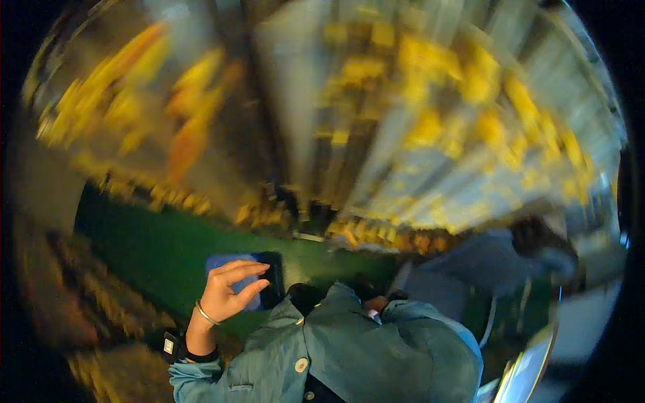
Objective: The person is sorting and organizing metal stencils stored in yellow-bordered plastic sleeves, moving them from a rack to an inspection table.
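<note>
My left hand (232, 289) is raised in front of my body, with its fingers stretched out and the thumb apart. Nothing shows between them. Behind and below this hand is a blue, square-cornered object (216, 260) with a dark part at its right; its kind is unclear. Of my right hand (377, 304) only a small part shows by the front of my green jacket (383, 349). A small whitish spot lies beside it, too blurred to name, and its fingers are hidden.
Racks or benches with many yellow and orange pieces (430, 127) spread across the far side, smeared by motion. A green floor (148, 245) runs between them and me. Another person in grey (470, 262) is close at my right. A pale panel-like edge (527, 366) stands at lower right.
</note>
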Demonstrator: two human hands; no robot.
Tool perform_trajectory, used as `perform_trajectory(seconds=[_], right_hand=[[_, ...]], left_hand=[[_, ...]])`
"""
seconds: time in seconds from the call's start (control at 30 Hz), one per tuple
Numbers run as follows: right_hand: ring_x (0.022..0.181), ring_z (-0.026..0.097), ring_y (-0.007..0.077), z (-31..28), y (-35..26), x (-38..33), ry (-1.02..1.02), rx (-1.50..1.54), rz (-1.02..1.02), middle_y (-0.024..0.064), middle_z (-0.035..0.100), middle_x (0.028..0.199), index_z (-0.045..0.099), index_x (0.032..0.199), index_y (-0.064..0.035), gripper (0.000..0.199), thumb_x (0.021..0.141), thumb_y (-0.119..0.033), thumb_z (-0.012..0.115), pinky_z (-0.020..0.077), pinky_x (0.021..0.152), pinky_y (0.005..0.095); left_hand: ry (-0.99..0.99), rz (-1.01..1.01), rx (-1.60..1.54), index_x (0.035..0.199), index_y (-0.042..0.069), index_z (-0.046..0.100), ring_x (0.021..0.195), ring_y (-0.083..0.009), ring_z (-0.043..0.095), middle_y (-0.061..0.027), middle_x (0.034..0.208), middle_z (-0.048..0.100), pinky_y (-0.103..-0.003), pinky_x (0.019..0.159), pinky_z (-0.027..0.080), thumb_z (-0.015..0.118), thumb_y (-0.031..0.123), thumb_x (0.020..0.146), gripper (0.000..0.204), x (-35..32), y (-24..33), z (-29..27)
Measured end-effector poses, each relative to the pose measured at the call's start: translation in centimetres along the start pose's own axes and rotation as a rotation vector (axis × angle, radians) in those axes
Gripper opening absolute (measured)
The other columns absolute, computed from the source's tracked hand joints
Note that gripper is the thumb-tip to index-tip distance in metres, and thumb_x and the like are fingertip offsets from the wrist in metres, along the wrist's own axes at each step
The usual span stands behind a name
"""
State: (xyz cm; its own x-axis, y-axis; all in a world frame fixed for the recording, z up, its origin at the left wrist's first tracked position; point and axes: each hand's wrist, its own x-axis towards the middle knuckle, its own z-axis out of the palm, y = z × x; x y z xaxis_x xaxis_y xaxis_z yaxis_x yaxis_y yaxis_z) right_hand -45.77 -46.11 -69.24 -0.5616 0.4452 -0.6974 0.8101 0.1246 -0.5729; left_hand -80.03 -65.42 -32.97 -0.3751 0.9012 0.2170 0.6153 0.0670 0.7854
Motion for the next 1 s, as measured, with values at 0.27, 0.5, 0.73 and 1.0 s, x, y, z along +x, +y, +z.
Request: perform_trajectory(seconds=[0.27, 0.5, 0.73, 1.0], right_hand=[[0.080, 0.058, 0.0235, 10.9, 2.1, -10.0, 0.465, 0.843, 0.109, 0.0090, 0.062, 0.076, 0.060, 0.080, -0.0063, 0.016, 0.074, -0.021, 0.056, 0.0427, 0.074, 0.0402], [0.085, 0.057, 0.0198, 21.6, 4.2, -10.4, 0.741, 1.093, 0.321, 0.0083, 0.061, 0.085, 0.060, 0.086, -0.0054, 0.023, 0.077, -0.026, 0.058, 0.0437, 0.076, 0.0378], [0.092, 0.052, 0.0270, 15.4, 3.9, -19.9, 0.581, 2.799, 0.086, 0.0136, 0.050, 0.101, 0.050, 0.104, -0.0097, 0.037, 0.077, -0.032, 0.062, 0.0501, 0.073, 0.0379], [0.095, 0.054, 0.0300, 11.7, 11.7, -18.4, 1.098, 2.815, 0.222, 0.0115, 0.052, 0.106, 0.049, 0.107, -0.0100, 0.040, 0.076, -0.034, 0.061, 0.0533, 0.064, 0.0398]], left_hand=[[-1.056, 0.218, -0.423, 0.107, 0.003, 0.057, 0.087, -0.0168, 0.061, -0.0099, 0.096, 0.063, -0.028, 0.076, 0.048, 0.065, 0.013, 0.077, 0.033, 6.9, 5.5, 19.0], [-0.979, -0.528, -0.091, 0.131, 0.003, 0.022, 0.118, -0.0248, 0.037, -0.0149, 0.125, 0.041, -0.040, 0.092, 0.036, 0.078, 0.023, 0.064, 0.089, 4.7, -1.7, 41.5], [-0.355, -0.261, -0.586, 0.107, 0.000, 0.054, 0.093, -0.0177, 0.052, -0.0060, 0.107, 0.055, -0.030, 0.084, 0.041, 0.075, 0.010, 0.066, 0.046, 6.6, 1.6, 48.8], [-0.519, -0.165, -0.621, 0.132, 0.006, 0.024, 0.110, -0.0174, 0.041, -0.0078, 0.125, 0.040, -0.032, 0.097, 0.030, 0.074, -0.001, 0.063, 0.085, 7.2, 5.2, 55.4]])
